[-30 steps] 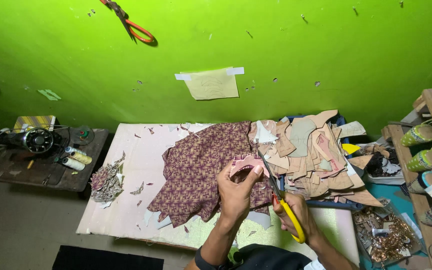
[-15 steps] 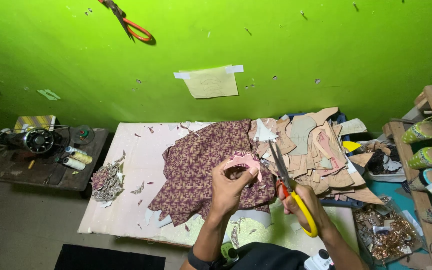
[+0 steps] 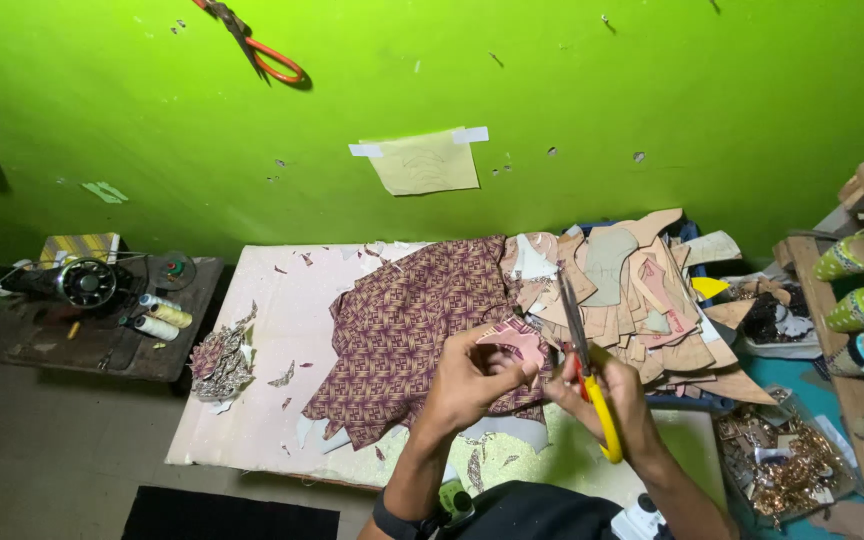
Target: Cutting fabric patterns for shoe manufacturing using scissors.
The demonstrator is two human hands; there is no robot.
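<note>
cutting a pink piece over the board

my left hand (image 3: 467, 380) pinches a small pink piece (image 3: 514, 343), held just above the patterned cloth (image 3: 407, 320) near the board's (image 3: 272, 400) front edge. my right hand (image 3: 607, 395) grips yellow-handled scissors (image 3: 584, 365), blades up, right beside the piece. pile of card shapes (image 3: 642, 290) sits at the board's right end.

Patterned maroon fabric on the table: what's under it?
The patterned maroon fabric lies on a pale pink board, its right edge meeting the stack of tan cut pieces. What lies beneath its middle is covered.
</note>
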